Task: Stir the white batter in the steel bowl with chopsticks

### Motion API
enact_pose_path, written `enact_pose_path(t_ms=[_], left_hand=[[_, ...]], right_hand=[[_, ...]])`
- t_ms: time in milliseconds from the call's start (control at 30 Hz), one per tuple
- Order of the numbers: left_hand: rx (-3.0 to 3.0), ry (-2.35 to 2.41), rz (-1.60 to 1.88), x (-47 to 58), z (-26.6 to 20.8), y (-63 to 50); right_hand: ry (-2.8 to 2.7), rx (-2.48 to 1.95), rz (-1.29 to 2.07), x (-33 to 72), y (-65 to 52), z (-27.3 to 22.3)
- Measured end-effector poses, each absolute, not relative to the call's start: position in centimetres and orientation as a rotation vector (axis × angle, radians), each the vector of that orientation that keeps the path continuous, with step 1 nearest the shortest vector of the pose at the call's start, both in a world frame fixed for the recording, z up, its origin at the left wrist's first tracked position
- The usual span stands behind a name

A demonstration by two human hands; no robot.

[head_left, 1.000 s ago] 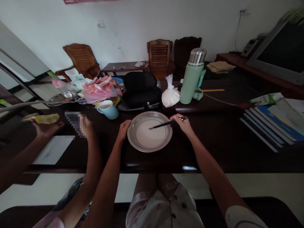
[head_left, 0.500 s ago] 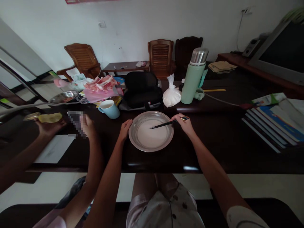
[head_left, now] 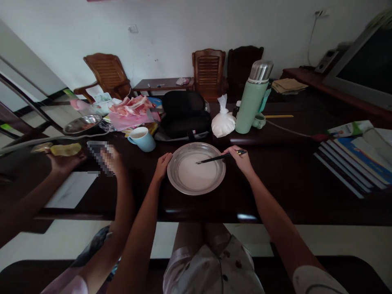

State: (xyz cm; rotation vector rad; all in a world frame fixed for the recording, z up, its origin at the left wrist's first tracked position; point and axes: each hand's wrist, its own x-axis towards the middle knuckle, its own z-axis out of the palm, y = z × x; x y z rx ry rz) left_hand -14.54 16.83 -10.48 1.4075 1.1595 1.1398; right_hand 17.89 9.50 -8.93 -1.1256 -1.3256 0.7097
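A round metal basin [head_left: 196,192] stands on the dark table in front of me, with a milky white liquid [head_left: 197,173] in it. My left hand [head_left: 163,165] is closed on the basin's left rim. My right hand [head_left: 241,158] is beyond the right rim, its fingers wrapped round black chopsticks [head_left: 216,157]. The chopsticks slant down to the left, and their tips meet the liquid near the middle of the basin. Just behind the basin sit a tied plastic bag of white powder [head_left: 223,123] and a light blue mug [head_left: 142,139].
A green thermos [head_left: 251,106] rises behind the basin, beside a small green cup [head_left: 259,121]. Further left are an open black case [head_left: 183,116], raw meat [head_left: 134,107] and a metal bowl [head_left: 82,124]. Books [head_left: 358,163] are stacked right. A co-worker's hands [head_left: 115,161] are at the left.
The whole view has shifted slightly. My left hand stays on the basin rim, and the chopsticks keep nearly the same place in the liquid. The co-worker's fingers have shifted a little.
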Motion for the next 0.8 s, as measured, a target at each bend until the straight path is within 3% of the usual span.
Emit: enact_pose_path(t_ms=[333,567,800], left_hand=[[1.376,1.17,1.133,-14.5,-10.5,16.9],[1.395,1.153,1.158,-14.7,-10.9,17.1],[1.373,1.137,1.147,-14.6,-10.5,16.9]], right_hand=[[-1.508,-1.097,0.74,16.8,9.2,-8.9],[-1.168,-1.105,0.768,18.2,9.8,-9.2],[-1.47,-1.11,0.736,17.0,9.4,-9.2]])
